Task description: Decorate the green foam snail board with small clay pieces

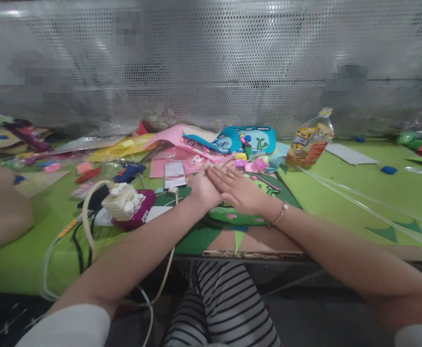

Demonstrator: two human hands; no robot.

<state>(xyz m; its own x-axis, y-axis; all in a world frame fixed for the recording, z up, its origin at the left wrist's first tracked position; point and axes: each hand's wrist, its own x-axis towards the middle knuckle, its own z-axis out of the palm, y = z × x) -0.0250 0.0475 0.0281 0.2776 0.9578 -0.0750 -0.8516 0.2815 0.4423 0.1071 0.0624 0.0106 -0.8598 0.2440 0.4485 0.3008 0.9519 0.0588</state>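
Observation:
My left hand [204, 189] lies palm up under my right hand [242, 193], and the two palms press together. The fingers of my right hand lie straight and close together across the left palm. What is between the palms, if anything, is hidden. Under my hands is a green decorated board [228, 217] with pink and black shapes, partly covered by them. Just beyond stand lumps of pink and yellow modelling clay [257, 164]. A phone [174, 174] with a lit screen lies by my left fingers.
A blue decorated piece [249, 140] and pink sheets [162, 164] lie behind. To the right stands a snack-labelled plastic bottle [310, 140]. A cream plug block [124, 202] with cables is at left. Another person's arm [3, 209] reaches in there. A perforated metal panel [211, 62] closes the back.

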